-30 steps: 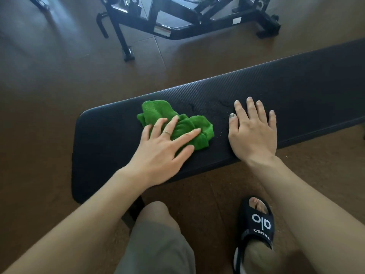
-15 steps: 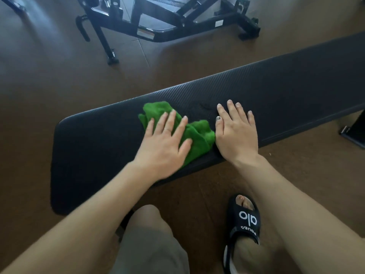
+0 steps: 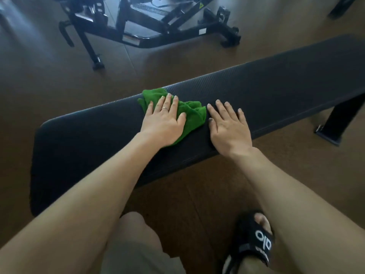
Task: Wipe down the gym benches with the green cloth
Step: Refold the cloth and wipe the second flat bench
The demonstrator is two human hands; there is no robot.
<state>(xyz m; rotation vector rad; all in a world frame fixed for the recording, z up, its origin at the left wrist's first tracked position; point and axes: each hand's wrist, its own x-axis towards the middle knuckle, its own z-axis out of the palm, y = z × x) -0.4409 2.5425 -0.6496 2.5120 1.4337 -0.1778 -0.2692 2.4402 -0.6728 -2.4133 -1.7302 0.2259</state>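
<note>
I see the green cloth [image 3: 189, 117] bunched on the black padded gym bench [image 3: 276, 91], roughly mid-length, its far corner reaching the pad's far edge and its near tip pointing toward the near edge. My left hand [image 3: 164, 123] lies flat on top of the cloth, palm down, fingers straight and slightly spread, pressing it against the pad; there is a ring [image 3: 165, 108] on one finger. The hand covers the cloth's left half, so I cannot see how that part is folded. My right hand [image 3: 229, 125] rests flat on the bare pad just beside the cloth's right edge, fingers extended and fanned, holding nothing; the thumb tip sits close to the cloth, and I cannot tell if it touches. Both forearms run in from the bottom corners, straight and bare, converging toward the bench.

The bench crosses the view diagonally, its left end rounded and nearer to me, its right end cut off by the frame. One black leg [image 3: 335, 123] shows under the right side; the other supports are hidden beneath the pad and my arms. Below, my knee in grey shorts [image 3: 134, 248] and a black slide sandal [image 3: 256, 242] with white lettering stand on the brown floor [image 3: 39, 86]. Beyond the bench sits a black steel exercise frame [image 3: 158, 22], its top cut off and its details dim.
</note>
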